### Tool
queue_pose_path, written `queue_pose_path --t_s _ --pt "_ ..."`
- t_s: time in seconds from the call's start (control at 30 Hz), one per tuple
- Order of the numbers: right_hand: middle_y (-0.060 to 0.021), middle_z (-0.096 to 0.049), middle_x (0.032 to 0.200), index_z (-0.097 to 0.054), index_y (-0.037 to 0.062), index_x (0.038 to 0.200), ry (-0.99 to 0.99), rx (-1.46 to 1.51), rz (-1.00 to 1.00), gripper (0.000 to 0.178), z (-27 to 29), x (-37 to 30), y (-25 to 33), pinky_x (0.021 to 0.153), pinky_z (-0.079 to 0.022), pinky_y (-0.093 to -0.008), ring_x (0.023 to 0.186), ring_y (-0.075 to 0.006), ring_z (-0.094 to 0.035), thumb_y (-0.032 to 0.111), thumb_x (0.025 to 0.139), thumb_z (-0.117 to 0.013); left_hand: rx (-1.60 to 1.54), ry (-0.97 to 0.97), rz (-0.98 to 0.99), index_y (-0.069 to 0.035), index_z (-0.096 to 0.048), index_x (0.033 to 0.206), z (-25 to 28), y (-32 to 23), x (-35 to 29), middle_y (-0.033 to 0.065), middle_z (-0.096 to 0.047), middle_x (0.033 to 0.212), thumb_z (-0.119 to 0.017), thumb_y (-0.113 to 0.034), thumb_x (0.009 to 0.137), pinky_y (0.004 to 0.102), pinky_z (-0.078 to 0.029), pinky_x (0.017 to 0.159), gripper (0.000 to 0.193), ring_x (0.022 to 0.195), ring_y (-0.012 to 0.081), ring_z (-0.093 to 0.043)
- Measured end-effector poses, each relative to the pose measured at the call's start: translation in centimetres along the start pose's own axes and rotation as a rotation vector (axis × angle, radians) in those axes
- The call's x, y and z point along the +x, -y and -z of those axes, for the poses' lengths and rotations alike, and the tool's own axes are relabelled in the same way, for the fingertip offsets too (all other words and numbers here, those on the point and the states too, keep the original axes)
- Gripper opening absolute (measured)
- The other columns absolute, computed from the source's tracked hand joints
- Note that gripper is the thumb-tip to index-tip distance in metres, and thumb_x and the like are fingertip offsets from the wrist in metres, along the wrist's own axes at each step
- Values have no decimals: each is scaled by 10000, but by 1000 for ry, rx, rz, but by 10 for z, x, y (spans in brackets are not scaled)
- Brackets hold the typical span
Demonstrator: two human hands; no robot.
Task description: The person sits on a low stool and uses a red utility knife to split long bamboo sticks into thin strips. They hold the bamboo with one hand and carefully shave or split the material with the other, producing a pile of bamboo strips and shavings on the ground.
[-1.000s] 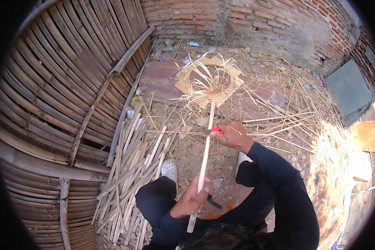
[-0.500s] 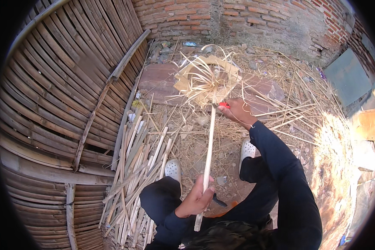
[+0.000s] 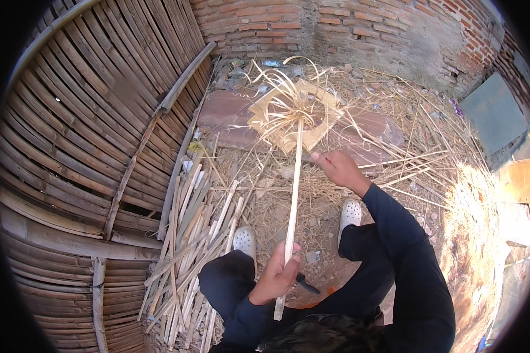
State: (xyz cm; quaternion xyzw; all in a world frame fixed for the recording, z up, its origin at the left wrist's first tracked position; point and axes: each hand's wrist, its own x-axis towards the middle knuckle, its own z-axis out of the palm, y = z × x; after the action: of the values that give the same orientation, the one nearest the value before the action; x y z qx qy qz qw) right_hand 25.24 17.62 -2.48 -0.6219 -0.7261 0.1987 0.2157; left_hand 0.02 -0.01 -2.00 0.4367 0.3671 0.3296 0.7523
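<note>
My left hand (image 3: 275, 275) is closed round the lower part of a long pale bamboo stick (image 3: 294, 200). The stick slants up and away from me. Thin curled shavings (image 3: 282, 97) fan out around its far end, over a flat tan square board (image 3: 327, 126) with a rounded opening. My right hand (image 3: 340, 169) is just right of the stick, close to the board's near corner, with its fingers closed. Whatever those fingers hold is hidden from this view. Beside my left hand shows a dark, flat, elongated object (image 3: 308, 285).
A heap of split bamboo strips (image 3: 188, 253) lies on the left, by a bamboo slat wall (image 3: 88, 129). Brown slabs (image 3: 224, 112) lie under the shavings. More thin strips (image 3: 412, 162) are scattered right. A brick wall (image 3: 359, 29) closes the back. My white clogs (image 3: 244, 240) flank the stick.
My right hand has moved slightly right and down, off the stick. The red thing seen in it before no longer shows. The stick's far end and the board look less covered.
</note>
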Motion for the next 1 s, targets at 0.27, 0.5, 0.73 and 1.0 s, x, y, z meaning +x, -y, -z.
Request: queue_pose_path --t_s 0.27,0.5,0.73,1.0 --pt "-96 -528 517 -551 103 619 -45 -150 609 569 -37 -63 46 455 -417 -417 487 -302 -563 645 792 -573 -46 -55 -4 -92 -385 1117 6 -2 3 -36 -391 610 -424 -76 979 208 -290 436 144 472 40 -357" --pt "-78 -507 505 -523 106 597 -175 -234 540 638 -37 -43 38 436 -412 -402 474 -296 -558 726 741 -556 31 -54 1 -89 -386 1098 11 -3 0 -44 -403 697 -433 -77 973 201 -296 483 134 545 19 -368" --pt "-121 -533 516 -557 82 613 -222 -191 353 636 -34 -26 29 461 -435 -425 496 -334 -570 689 799 -527 58 -14 -14 -94 -370 1112 10 -3 -2 -44 -392 663 -436 -78 975 207 -281 461 152 515 27 -358" --pt "-113 -564 508 -644 89 631 -135 -179 377 614 -27 -36 46 437 -439 -418 478 -295 -590 659 824 -518 189 7 3 -84 -388 1138 13 -6 -14 -42 -400 676 -459 -77 967 214 -293 488 186 542 31 -364"
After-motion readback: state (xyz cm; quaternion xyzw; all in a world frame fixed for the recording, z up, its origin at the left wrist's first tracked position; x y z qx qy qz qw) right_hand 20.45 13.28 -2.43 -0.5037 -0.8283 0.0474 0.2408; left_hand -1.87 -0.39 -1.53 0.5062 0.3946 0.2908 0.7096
